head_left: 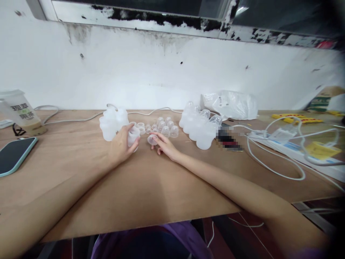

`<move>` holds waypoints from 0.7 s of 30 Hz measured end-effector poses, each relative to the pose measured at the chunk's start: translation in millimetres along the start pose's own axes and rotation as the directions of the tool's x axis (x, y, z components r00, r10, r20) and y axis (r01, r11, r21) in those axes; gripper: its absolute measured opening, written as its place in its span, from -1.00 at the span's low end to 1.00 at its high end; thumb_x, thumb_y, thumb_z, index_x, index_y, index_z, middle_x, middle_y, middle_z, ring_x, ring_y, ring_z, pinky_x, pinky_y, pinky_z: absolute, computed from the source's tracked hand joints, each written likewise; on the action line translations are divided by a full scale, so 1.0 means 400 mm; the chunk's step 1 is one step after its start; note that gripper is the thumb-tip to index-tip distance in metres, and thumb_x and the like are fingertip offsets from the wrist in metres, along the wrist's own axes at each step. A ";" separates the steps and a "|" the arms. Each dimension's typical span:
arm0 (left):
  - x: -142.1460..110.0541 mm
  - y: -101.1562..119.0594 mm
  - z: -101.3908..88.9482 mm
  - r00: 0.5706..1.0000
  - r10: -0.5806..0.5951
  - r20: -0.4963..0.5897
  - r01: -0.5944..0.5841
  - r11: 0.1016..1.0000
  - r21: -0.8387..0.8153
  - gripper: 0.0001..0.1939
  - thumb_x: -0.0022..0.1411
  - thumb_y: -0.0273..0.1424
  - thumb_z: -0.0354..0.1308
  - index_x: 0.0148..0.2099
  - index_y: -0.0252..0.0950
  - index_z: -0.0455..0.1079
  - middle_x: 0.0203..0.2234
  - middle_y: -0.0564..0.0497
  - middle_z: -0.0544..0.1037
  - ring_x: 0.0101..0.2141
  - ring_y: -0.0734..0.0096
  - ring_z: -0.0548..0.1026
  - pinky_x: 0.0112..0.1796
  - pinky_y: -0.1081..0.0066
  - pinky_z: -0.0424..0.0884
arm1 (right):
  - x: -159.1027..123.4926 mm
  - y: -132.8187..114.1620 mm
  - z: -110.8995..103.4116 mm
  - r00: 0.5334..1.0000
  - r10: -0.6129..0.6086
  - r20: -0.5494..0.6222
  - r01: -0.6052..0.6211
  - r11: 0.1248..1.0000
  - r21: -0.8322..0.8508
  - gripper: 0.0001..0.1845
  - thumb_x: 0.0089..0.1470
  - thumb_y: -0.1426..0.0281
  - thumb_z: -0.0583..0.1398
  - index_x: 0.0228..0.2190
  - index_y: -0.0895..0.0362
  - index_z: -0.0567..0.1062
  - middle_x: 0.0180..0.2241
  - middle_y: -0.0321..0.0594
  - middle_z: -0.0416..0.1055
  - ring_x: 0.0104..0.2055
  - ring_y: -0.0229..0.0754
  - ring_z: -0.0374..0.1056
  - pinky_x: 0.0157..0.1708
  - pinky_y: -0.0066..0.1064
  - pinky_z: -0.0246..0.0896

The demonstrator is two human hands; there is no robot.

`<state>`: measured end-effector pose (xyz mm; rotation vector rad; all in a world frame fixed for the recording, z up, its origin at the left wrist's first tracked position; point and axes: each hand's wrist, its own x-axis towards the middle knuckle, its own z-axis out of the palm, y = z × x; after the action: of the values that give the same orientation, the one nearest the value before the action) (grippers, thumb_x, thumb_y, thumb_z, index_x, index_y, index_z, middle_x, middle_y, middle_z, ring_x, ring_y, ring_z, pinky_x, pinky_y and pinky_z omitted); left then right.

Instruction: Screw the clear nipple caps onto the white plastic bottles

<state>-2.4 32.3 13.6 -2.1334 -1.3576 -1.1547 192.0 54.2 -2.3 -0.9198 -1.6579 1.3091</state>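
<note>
My left hand (120, 144) is closed around a translucent white plastic bottle (133, 134), its open mouth tilted towards me. Between the fingertips of my right hand (167, 146) is a small clear plastic cap (152, 140), held a short way right of the bottle and apart from it. Just behind my hands lie several translucent rings (140, 128), some tiny clear parts (151, 128) and several clear domed lids (165, 126). A group of similar white bottles (110, 124) stands at the left. More white bottles, with clear domes on top (198, 128), stand at the right.
A drink cup (23, 113) and a phone (16, 155) are at the left. Behind the right bottles lies a clear plastic bag (231, 104). A power strip (291, 145) with looping white cables (269, 175) occupies the right. The brown tabletop (145, 201) ends near my lap.
</note>
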 end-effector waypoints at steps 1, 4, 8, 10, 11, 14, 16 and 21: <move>-0.008 0.013 0.010 0.999 -0.030 0.020 0.031 0.997 -0.076 -0.51 0.11 -0.23 -0.06 0.05 -0.37 0.05 -0.12 -0.14 0.33 -0.11 0.28 0.31 -0.13 0.34 0.23 | 0.001 0.000 0.000 1.000 0.012 -0.005 -0.012 1.000 0.016 -0.66 0.01 0.27 0.03 -0.14 0.10 0.25 -0.28 -0.21 0.22 -0.49 -0.40 0.25 -0.78 -0.67 0.01; -0.022 0.028 0.037 0.984 -0.097 0.150 0.131 0.963 -0.234 -0.44 0.07 -0.18 -0.01 0.07 -0.33 0.00 -0.08 -0.12 0.31 -0.11 0.28 0.32 -0.15 0.37 0.26 | 0.002 0.001 0.000 1.000 0.010 0.001 -0.010 0.999 0.050 -0.68 0.01 0.27 0.03 -0.15 0.08 0.26 -0.28 -0.21 0.22 -0.48 -0.39 0.25 -0.78 -0.67 0.03; -0.024 0.016 0.047 0.932 -0.100 0.349 0.220 0.920 -0.324 -0.42 0.04 -0.13 0.00 0.05 -0.31 0.03 -0.14 -0.09 0.37 -0.18 0.24 0.38 -0.21 0.34 0.30 | 0.005 0.007 -0.006 1.000 0.014 -0.007 -0.012 0.984 0.176 -0.66 0.05 0.22 -0.05 -0.15 0.06 0.26 -0.30 -0.20 0.23 -0.48 -0.36 0.26 -0.78 -0.65 0.04; -0.022 0.015 0.041 0.922 -0.103 0.373 0.239 0.910 -0.338 -0.43 0.04 -0.13 0.00 0.04 -0.30 0.05 -0.15 -0.08 0.38 -0.18 0.23 0.38 -0.21 0.32 0.30 | 0.006 0.011 -0.009 0.999 0.023 -0.025 -0.016 0.976 0.218 -0.67 0.06 0.21 -0.07 -0.16 0.06 0.26 -0.30 -0.20 0.23 -0.49 -0.36 0.26 -0.78 -0.64 0.04; -0.021 0.016 0.038 0.920 -0.099 0.380 0.239 0.910 -0.340 -0.43 0.03 -0.13 0.01 0.04 -0.30 0.05 -0.15 -0.09 0.38 -0.17 0.22 0.38 -0.20 0.31 0.29 | 0.007 0.013 -0.009 0.999 0.025 -0.034 -0.016 0.974 0.225 -0.68 0.06 0.22 -0.06 -0.17 0.06 0.26 -0.29 -0.20 0.23 -0.49 -0.36 0.26 -0.78 -0.64 0.05; -0.021 0.022 0.031 0.915 -0.088 0.394 0.234 0.911 -0.339 -0.43 0.04 -0.13 0.00 0.05 -0.30 0.06 -0.13 -0.09 0.37 -0.16 0.20 0.37 -0.18 0.29 0.28 | 0.009 0.016 -0.010 0.999 0.026 -0.039 -0.016 0.973 0.230 -0.71 0.04 0.23 -0.03 -0.20 0.06 0.27 -0.30 -0.22 0.24 -0.51 -0.37 0.26 -0.78 -0.64 0.04; -0.023 0.022 0.032 0.916 -0.085 0.391 0.229 0.913 -0.338 -0.44 0.04 -0.13 0.00 0.04 -0.29 0.06 -0.13 -0.09 0.37 -0.16 0.20 0.37 -0.18 0.28 0.28 | 0.009 0.017 -0.010 0.999 0.023 -0.026 -0.016 0.970 0.244 -0.72 0.03 0.23 -0.02 -0.22 0.06 0.28 -0.34 -0.24 0.25 -0.52 -0.36 0.26 -0.79 -0.64 0.03; -0.028 0.011 0.047 0.937 -0.072 0.342 0.183 0.935 -0.303 -0.35 0.03 -0.12 0.01 0.09 -0.34 -0.06 -0.09 -0.16 0.32 -0.16 0.19 0.37 -0.22 0.29 0.30 | 0.010 0.008 -0.010 1.000 -0.013 -0.025 0.022 0.913 0.408 -0.71 -0.04 0.31 0.09 -0.21 0.03 0.22 -0.38 -0.30 0.29 -0.43 -0.32 0.32 -0.60 -0.54 0.22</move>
<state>7.6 36.3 -6.1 -2.6045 -1.5558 -1.1870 194.1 59.8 -4.4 -0.6607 -1.2979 1.5511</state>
